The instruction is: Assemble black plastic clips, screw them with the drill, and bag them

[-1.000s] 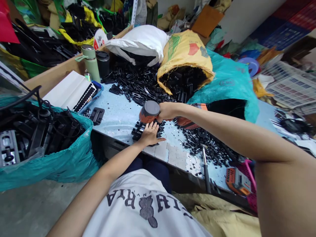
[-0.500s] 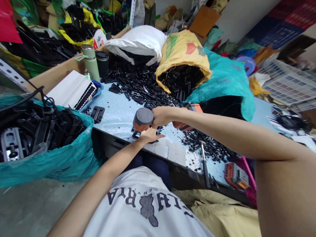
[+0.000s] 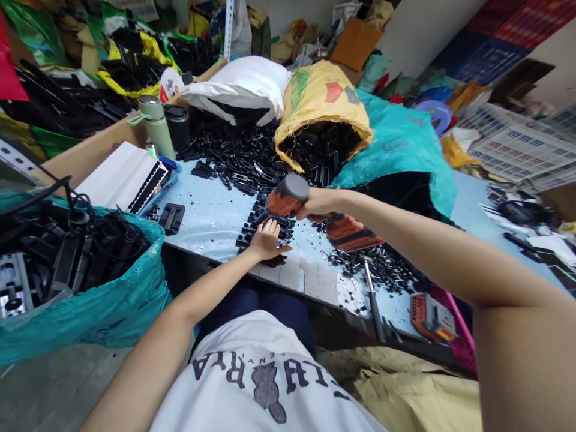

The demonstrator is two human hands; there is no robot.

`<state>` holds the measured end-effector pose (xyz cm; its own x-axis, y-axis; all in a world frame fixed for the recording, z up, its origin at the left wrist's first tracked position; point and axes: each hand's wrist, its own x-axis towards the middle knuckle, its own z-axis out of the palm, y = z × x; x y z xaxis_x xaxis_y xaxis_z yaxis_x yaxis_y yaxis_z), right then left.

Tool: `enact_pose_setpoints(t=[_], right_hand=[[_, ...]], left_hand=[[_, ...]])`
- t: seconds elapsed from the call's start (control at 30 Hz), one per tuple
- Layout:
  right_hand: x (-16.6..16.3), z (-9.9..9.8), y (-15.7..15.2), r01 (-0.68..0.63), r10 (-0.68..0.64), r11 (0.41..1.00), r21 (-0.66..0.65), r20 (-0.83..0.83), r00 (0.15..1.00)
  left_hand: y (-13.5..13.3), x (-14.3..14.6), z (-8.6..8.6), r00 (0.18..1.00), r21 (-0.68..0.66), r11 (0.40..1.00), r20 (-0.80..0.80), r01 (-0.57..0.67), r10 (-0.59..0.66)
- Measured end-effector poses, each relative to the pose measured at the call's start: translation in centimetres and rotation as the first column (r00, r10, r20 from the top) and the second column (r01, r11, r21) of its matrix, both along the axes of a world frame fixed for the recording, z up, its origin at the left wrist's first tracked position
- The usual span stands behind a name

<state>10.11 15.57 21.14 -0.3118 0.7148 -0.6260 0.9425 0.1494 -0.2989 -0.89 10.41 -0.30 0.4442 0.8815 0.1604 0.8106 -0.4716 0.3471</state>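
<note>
My right hand [image 3: 315, 203] grips an orange and grey cordless drill [image 3: 288, 195], its body tilted over the bench and its battery end low behind my wrist. The drill's nose points down and left, close above a row of black plastic parts [image 3: 252, 223] laid side by side near the bench edge. On that row rests my left hand [image 3: 267, 239], fingers stretched forward and thumb out to the right, pressing on the parts. Just what the drill's tip touches I cannot make out.
A hammer [image 3: 371, 294] and a spare battery [image 3: 429, 318] lie right, beside a pile of small screws [image 3: 382, 270]. Behind, black parts [image 3: 238, 153] spill from white [image 3: 252, 84] and yellow [image 3: 328, 99] sacks. A teal bag [image 3: 85, 294] of parts stands left.
My right hand has lifted the drill up and to the right, uncovering the row of black parts. My left hand stays on the row. The whole view has shifted slightly.
</note>
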Motion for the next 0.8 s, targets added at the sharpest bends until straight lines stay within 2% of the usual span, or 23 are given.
enact_pose_setpoints(t=[0.1, 0.2, 0.3, 0.43, 0.53, 0.8], right_hand=[[2.7, 0.4, 2.9, 0.145, -0.149, 0.986, 0.084, 0.052, 0.987], [4.5, 0.1, 5.3, 0.202, -0.220, 0.973, 0.111, 0.192, 0.957], [5.7, -0.5, 7.0, 0.189, -0.206, 0.978, 0.086, 0.281, 0.937], [6.6, -1.5, 8.3, 0.146, -0.147, 0.989, 0.023, 0.275, 0.950], [6.6, -1.6, 8.1, 0.111, -0.113, 0.994, 0.022, 0.280, 0.953], [6.1, -0.6, 4.6, -0.011, -0.004, 0.999, 0.051, 0.284, 0.959]], left_hand=[[3.7, -0.3, 0.7, 0.995, -0.052, 0.999, -0.096, -0.002, -0.003], [6.7, -0.4, 1.4, 0.991, -0.113, 0.993, -0.131, -0.032, 0.017], [7.8, -0.4, 1.3, 0.984, -0.163, 0.985, -0.176, -0.061, 0.032], [7.8, -0.3, 0.6, 0.981, -0.175, 0.983, -0.194, -0.060, 0.025], [7.9, -0.2, 0.5, 0.980, -0.184, 0.981, -0.196, -0.069, 0.032], [7.7, -0.2, 0.7, 0.975, -0.164, 0.984, -0.219, -0.062, 0.025]])
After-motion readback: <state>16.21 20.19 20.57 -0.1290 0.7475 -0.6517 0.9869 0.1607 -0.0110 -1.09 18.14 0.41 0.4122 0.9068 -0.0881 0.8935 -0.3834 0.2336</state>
